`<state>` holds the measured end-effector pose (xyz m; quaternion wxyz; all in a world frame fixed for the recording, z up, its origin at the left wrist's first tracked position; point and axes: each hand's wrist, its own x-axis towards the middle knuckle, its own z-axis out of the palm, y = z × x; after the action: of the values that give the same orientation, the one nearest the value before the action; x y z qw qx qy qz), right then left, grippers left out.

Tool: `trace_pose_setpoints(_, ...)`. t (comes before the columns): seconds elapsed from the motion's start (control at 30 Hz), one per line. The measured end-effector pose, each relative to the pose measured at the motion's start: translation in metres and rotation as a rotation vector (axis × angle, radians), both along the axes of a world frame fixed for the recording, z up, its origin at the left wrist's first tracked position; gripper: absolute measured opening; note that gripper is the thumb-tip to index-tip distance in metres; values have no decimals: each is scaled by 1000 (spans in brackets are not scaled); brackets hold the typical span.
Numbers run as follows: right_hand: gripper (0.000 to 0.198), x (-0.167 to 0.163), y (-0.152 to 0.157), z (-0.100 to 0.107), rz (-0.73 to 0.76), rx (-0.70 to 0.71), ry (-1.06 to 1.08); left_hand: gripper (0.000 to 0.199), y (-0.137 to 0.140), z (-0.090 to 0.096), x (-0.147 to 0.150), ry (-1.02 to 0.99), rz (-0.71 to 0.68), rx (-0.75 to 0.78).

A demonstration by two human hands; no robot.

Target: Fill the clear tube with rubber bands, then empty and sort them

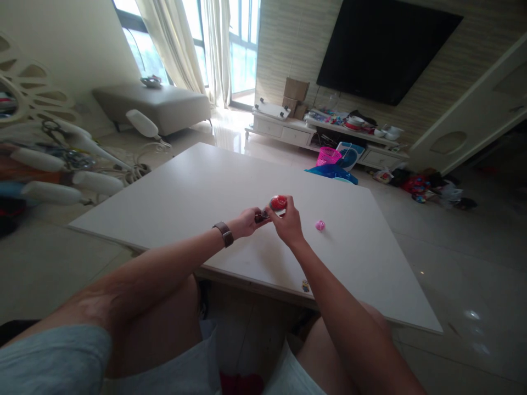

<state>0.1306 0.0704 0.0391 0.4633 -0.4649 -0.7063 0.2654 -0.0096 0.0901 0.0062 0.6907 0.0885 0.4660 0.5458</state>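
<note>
Red and glossy, a rounded object is being gripped above the table by the fingers of the right hand; the left hand is gripping a small dark object, its long axis pointing rightward.

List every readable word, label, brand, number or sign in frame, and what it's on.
None readable.
TV: any brand mark on the lower edge is too small to read.
Red thing in the right hand: any print is too small and blurred.
Sticker on the table: no lettering I can make out.
</note>
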Motion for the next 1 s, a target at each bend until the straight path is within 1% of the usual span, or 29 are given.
trace_pose_setpoints(0.1,39,0,5,-7,-12,-9,-18,20,6,-8,-3,-8,-42,-12)
trace_pose_setpoints(0.2,40,0,9,-13,-7,-38,-11,18,13,-13,-8,5,-50,-18)
trace_pose_setpoints(0.37,40,0,13,-16,-13,-64,21,11,25,-12,-22,40,-39,-32)
trace_pose_setpoints(0.43,40,1,14,-17,-29,-65,25,7,29,-10,-29,100,-80,-60)
trace_pose_setpoints(0.5,40,1,15,-18,-42,-68,18,2,33,-9,-37,201,-139,-87)
trace_pose_setpoints(0.57,40,2,16,-19,-45,-71,6,7,36,-7,-45,301,-177,-91)
trace_pose_setpoints(0.7,37,3,16,-20,-37,-62,-40,20,39,-3,-57,351,-181,-47)
trace_pose_setpoints(0.83,38,3,15,-18,-36,-61,-67,18,36,5,-64,467,-197,18)
trace_pose_setpoints(1.0,38,3,15,-15,-31,-51,-49,20,33,11,-69,519,-191,115)
